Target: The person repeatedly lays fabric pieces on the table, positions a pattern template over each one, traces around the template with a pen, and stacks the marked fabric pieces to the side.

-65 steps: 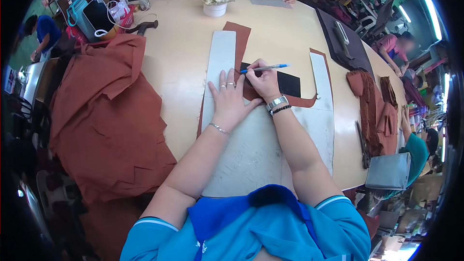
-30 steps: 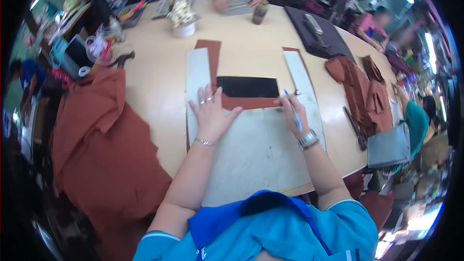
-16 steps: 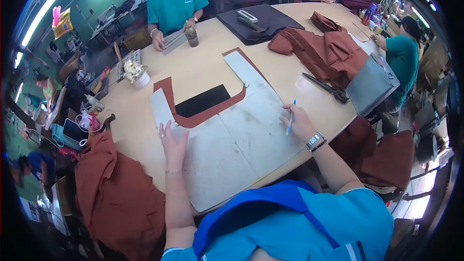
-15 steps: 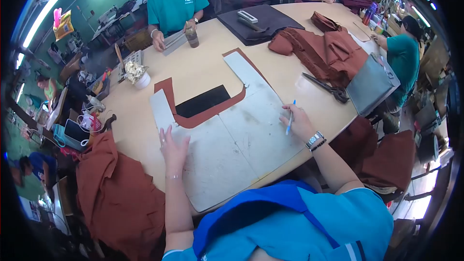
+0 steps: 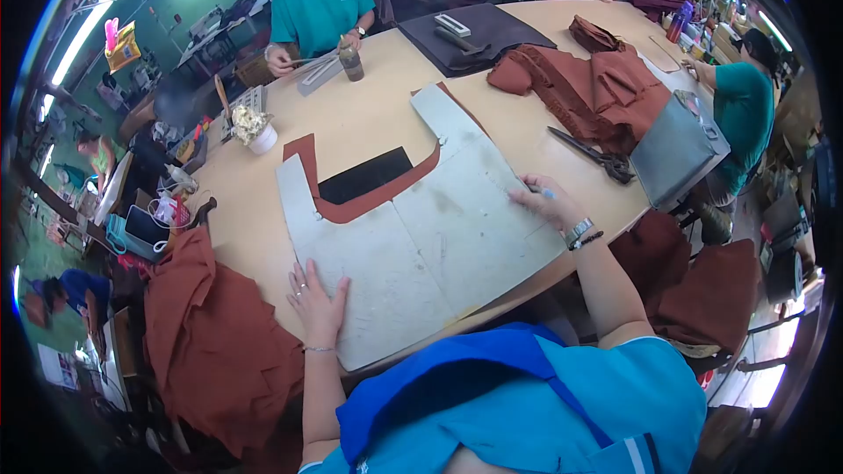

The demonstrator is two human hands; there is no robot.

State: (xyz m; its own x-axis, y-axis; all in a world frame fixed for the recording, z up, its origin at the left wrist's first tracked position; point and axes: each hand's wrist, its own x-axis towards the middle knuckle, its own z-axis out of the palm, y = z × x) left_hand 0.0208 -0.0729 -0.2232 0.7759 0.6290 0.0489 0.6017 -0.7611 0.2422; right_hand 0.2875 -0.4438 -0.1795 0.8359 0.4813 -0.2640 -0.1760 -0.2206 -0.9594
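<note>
A large pale grey U-shaped template (image 5: 421, 241) lies on the table in front of me, over reddish-brown fabric (image 5: 356, 202) that shows along its notch. A black piece (image 5: 364, 180) is visible inside the notch. My left hand (image 5: 318, 303) rests on the template's left edge, fingers spread and holding nothing. At the right edge, my right hand (image 5: 549, 204) touches the template with its fingers curled. A blue pen (image 5: 549, 194) is in this hand, mostly hidden by the fingers.
Scissors (image 5: 593, 156) and a grey metal box (image 5: 680, 154) lie to the right, near crumpled brown fabric (image 5: 606, 88). A white pot (image 5: 262, 139) and a jar (image 5: 351, 63) stand farther back. Brown cloth (image 5: 206, 333) hangs at the left. Co-workers sit around the table.
My left hand has come down flat on the template's left edge. My right hand has closed in on the right edge, and the pen has tilted. The template has shifted slightly away from me.
</note>
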